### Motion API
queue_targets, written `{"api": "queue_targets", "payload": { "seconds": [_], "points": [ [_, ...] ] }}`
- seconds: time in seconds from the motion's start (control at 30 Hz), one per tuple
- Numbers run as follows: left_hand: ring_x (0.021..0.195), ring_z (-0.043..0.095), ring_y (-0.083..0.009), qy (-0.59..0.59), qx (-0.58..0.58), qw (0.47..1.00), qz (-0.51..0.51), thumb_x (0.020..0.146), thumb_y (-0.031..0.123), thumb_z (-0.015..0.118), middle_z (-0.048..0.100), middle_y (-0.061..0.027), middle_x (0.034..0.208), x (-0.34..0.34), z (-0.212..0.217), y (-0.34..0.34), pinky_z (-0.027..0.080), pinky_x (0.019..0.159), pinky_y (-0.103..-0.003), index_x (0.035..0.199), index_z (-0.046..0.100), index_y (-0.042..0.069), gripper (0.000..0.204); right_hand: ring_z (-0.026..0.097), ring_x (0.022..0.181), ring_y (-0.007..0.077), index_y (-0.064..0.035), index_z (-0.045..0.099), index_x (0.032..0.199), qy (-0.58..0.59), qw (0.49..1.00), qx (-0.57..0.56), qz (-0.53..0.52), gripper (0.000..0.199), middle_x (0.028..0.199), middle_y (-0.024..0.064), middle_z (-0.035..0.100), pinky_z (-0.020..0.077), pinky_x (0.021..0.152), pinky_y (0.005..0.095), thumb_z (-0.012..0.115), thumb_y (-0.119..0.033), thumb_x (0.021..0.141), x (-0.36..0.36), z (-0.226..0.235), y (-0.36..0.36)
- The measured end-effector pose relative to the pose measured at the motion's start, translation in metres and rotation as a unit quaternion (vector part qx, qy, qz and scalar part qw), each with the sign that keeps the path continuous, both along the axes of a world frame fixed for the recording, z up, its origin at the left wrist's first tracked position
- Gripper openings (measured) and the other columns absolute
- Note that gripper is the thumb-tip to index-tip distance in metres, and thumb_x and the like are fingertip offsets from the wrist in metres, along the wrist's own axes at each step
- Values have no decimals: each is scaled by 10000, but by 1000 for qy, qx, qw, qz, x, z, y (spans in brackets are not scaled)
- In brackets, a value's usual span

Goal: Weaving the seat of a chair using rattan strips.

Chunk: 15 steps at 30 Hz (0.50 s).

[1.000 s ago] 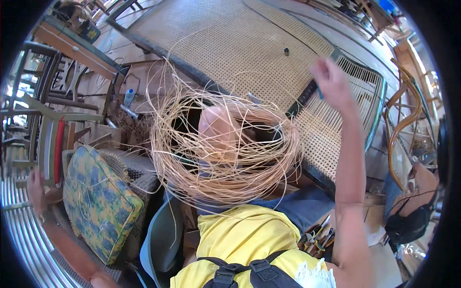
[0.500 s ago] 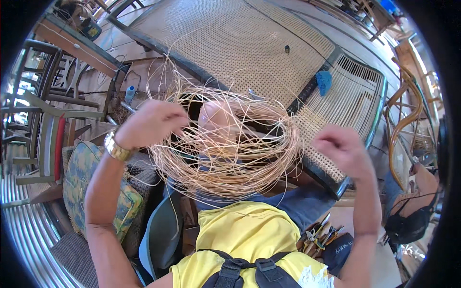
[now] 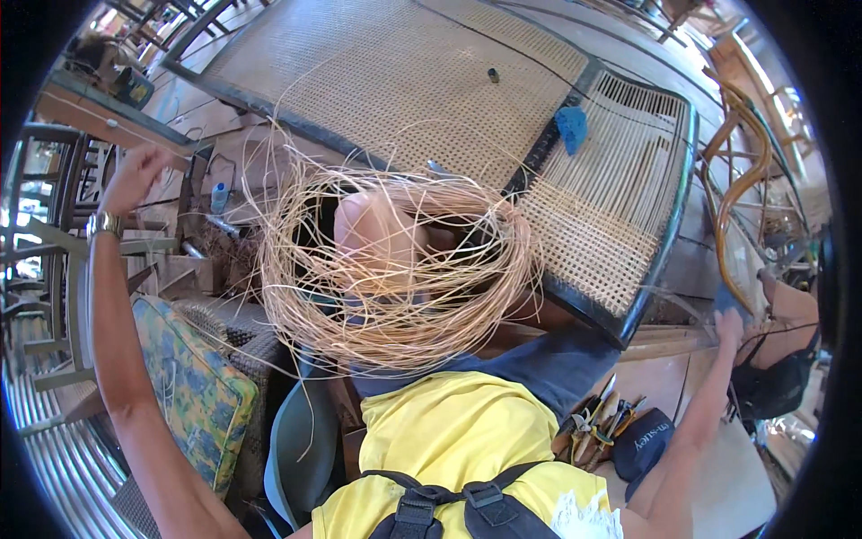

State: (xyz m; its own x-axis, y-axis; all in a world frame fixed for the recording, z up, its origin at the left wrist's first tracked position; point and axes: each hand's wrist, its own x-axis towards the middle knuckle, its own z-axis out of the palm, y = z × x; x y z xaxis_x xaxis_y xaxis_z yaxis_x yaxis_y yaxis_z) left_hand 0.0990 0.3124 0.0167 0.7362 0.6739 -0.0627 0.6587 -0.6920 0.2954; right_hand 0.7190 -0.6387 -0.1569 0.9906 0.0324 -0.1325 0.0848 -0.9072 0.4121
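A loose coil of pale cane strands lies across my lap and around my bare knee, its loops tangled and several ends sticking out. My left hand is raised out to the left of the coil, fingers curled in; whatever they hold, if anything, is too small to make out. Far to the right, low beside the woven panel, is my right hand, its fingers blurred. A faint pale streak runs near it. Both hands are apart from the main coil.
A large dark-framed woven cane panel spreads ahead, with a blue cloth on it. Wooden chair frames crowd the left, above a patterned cushion. Hand tools and a dark cap lie at right. Another person sits beyond.
Both hands have spread apart, the left moving outward and up, the right outward and down, away from the coil. The view has shifted slightly; the coil stays on my lap.
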Motion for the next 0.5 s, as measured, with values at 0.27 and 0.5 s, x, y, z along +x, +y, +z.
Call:
{"api": "queue_targets", "payload": {
  "seconds": [0.27,0.5],
  "points": [
    [515,463,-31,-30,-157,884,-440,980,279,624,594,25,719,291,63,-274,366,461,-193,1122,674,71,257,503,1290,217,29,424,1419,187,522,791,260,518,1361,167,543,352,1116,351,472,-336,1054,-157,121,321],
    [611,575,-98,-153,-103,834,-521,941,270,667,648,-25,773,358,0,-376,455,563,-280,1160,661,51,310,460,486,60,31,468,1338,517,505,687,76,443,832,68,635,395,502,227,519,-280,1028,-219,180,305]
  ]
}}
